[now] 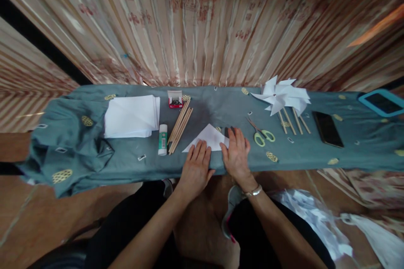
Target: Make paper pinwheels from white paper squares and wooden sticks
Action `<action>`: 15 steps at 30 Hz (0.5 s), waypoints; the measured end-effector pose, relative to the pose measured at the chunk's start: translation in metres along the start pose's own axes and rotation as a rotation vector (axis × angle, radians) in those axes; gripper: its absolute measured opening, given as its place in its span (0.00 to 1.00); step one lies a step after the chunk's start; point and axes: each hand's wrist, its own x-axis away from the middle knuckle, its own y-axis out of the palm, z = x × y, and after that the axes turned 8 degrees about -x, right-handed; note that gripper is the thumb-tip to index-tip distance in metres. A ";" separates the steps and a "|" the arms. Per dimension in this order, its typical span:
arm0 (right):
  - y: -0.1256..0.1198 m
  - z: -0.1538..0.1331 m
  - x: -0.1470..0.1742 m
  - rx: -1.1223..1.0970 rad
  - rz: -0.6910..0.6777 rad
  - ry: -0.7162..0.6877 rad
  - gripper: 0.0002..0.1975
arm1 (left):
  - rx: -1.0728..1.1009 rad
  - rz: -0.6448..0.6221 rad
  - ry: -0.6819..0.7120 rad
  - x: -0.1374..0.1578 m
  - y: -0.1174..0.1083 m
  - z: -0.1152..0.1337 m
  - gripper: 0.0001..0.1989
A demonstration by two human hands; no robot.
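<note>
A sheet of white paper folded into a triangle (pixel 208 135) lies on the cloth-covered table in front of me, its point facing away. My left hand (pixel 196 170) rests flat on its lower left edge with the fingers stretched out. At the right corner is my right hand (pixel 236 153), its fingers extended over the paper and the thumb on its edge. A small dark item (pixel 226 132) shows partly beside the right fingers; its kind is hidden. Green-handled scissors (pixel 259 133) lie just right of that hand. Left of the paper are several wooden sticks (pixel 181 128) and an upright-looking glue stick (pixel 162 139).
A stack of white paper (pixel 131 117) lies at the left. Behind the sticks stands a small red box (pixel 175 100) of dark pins or similar. Paper pinwheels (pixel 279 94) on sticks, a phone (pixel 327 129) and a blue-framed device (pixel 382 102) lie to the right. A curtain (pixel 202 29) hangs behind.
</note>
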 end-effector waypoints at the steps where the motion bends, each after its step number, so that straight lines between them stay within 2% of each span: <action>1: -0.001 0.008 0.000 -0.002 0.018 0.033 0.25 | -0.009 0.015 -0.004 0.002 0.000 -0.001 0.31; 4: -0.006 0.029 0.001 -0.040 0.035 0.111 0.25 | -0.043 0.059 -0.030 0.011 0.002 -0.006 0.31; 7: -0.007 0.039 0.002 -0.087 0.037 0.121 0.24 | -0.064 0.103 -0.060 0.024 0.004 -0.013 0.32; 11: -0.006 0.040 0.002 -0.119 0.069 0.094 0.23 | -0.079 0.139 -0.105 0.037 0.006 -0.020 0.33; 15: -0.009 0.035 -0.001 -0.048 0.079 0.077 0.23 | -0.092 0.152 -0.127 0.040 0.008 -0.019 0.34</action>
